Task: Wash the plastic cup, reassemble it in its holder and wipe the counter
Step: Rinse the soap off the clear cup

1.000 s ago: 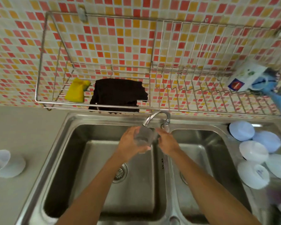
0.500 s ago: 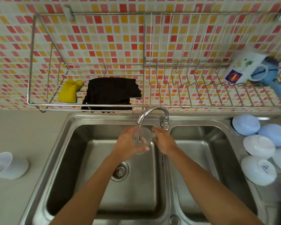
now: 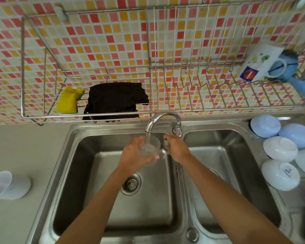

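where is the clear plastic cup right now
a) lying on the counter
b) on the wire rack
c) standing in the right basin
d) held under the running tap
d: the left hand holds the clear plastic cup under the tap, with water streaming into it.

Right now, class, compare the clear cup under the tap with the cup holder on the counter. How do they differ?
The clear cup is see-through; the cup holder is pale and cloudy. The left hand holds the cup mouth up over the left sink basin, taking water from the tap; the holder lies on its side, untouched, on the counter. The holder looks wider. Both are round, open-mouthed vessels.
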Demonstrator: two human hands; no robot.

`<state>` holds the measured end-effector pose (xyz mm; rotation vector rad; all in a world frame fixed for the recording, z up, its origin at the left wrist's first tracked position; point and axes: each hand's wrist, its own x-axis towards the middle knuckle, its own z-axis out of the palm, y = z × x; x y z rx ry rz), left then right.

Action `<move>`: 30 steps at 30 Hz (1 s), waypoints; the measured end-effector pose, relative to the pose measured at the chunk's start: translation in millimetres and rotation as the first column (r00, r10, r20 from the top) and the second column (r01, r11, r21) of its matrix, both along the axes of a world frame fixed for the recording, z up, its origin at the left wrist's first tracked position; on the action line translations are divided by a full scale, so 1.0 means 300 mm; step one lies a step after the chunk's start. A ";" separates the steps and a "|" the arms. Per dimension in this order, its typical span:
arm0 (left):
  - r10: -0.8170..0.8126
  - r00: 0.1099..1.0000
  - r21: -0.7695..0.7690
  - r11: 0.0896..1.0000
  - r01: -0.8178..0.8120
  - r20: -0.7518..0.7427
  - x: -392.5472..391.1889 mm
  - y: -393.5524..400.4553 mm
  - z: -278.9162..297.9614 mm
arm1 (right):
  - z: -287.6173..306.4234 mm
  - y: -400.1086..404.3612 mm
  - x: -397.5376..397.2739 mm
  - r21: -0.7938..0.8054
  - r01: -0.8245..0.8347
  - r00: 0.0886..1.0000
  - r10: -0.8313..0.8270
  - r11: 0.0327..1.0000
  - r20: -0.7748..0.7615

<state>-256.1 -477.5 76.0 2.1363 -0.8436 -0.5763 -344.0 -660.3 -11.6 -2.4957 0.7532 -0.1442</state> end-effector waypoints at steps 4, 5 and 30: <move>-0.037 0.999 0.031 0.999 0.036 0.012 -0.015 0.006 -0.002 | 0.006 0.005 -0.003 -0.009 0.020 1.000 -0.019 1.000 0.022; -0.033 0.999 0.023 0.999 0.033 0.005 -0.015 0.008 -0.002 | 0.011 0.005 -0.001 -0.003 0.035 0.999 -0.035 0.999 0.030; 0.050 0.999 -0.065 0.997 -0.051 -0.013 -0.030 0.076 -0.088 | 0.001 0.060 -0.127 0.211 0.416 0.834 -0.464 0.885 0.298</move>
